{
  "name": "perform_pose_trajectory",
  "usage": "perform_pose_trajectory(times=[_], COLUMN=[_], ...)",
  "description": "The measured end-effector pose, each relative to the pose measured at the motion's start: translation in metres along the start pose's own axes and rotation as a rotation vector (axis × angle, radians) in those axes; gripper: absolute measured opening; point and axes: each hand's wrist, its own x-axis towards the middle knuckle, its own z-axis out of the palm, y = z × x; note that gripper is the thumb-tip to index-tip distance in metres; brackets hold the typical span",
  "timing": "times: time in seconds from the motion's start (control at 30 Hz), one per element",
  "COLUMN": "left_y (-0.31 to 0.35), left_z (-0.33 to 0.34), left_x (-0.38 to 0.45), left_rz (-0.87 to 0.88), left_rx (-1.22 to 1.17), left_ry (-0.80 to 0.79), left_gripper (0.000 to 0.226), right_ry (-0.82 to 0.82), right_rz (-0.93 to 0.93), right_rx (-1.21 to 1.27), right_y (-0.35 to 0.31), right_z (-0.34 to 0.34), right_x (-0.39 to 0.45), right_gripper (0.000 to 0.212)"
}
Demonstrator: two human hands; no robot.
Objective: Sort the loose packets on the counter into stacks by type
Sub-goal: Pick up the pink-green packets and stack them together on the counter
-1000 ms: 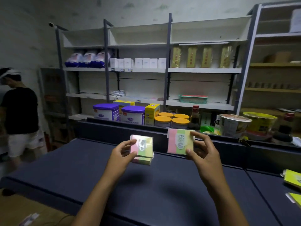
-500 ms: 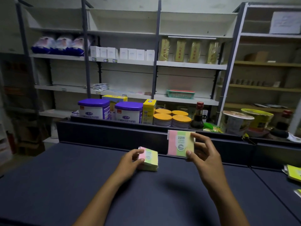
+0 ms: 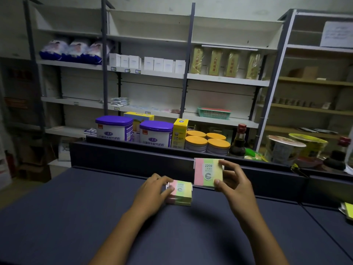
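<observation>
A small stack of pink, green and yellow packets [image 3: 180, 194] lies flat on the dark blue counter [image 3: 76, 217]. My left hand [image 3: 152, 192] rests on its left side, fingers over the top edge. My right hand [image 3: 233, 186] holds up another packet [image 3: 207, 172] of the same colours, marked 2209, upright just right of and above the stack, pinched between thumb and fingers.
A raised dark ledge [image 3: 133, 155] runs along the counter's far edge. Behind it stand purple-lidded tins [image 3: 114, 128], a yellow box [image 3: 179, 132], orange-lidded jars [image 3: 207, 143], a dark bottle [image 3: 237, 142] and noodle bowls [image 3: 284, 148]. Yellow-green packets [image 3: 348, 210] lie at the right edge.
My left hand lowered its packets from mid-air down flat onto the counter. My right hand kept its packet raised. The view swung right, and the person at the left left the frame.
</observation>
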Motion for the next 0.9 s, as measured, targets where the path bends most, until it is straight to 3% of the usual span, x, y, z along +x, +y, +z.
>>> perform_pose_trajectory(times=[0.13, 0.23, 0.37, 0.6, 0.9], left_y=[-0.002, -0.006, -0.018, -0.023, -0.024], left_z=[-0.021, -0.021, -0.013, -0.012, -0.010], left_x=[0.010, 0.010, 0.004, 0.001, 0.000], left_rz=[0.063, 0.028, -0.020, -0.025, -0.037], left_rx=[0.422, 0.513, 0.521, 0.475, 0.416], left_ry=[0.187, 0.175, 0.090, 0.118, 0.126], left_gripper=[0.031, 0.031, 0.031, 0.027, 0.025], right_ry=[-0.021, -0.046, -0.116, -0.176, -0.270], right_rz=[0.035, 0.053, 0.114, 0.170, 0.075], right_rx=[0.003, -0.014, -0.039, -0.114, -0.569], right_y=[0.008, 0.017, 0.032, 0.053, 0.070], right_z=[0.011, 0.020, 0.036, 0.053, 0.056], right_x=[0.011, 0.019, 0.028, 0.033, 0.030], right_gripper=[0.044, 0.042, 0.040, 0.041, 0.028])
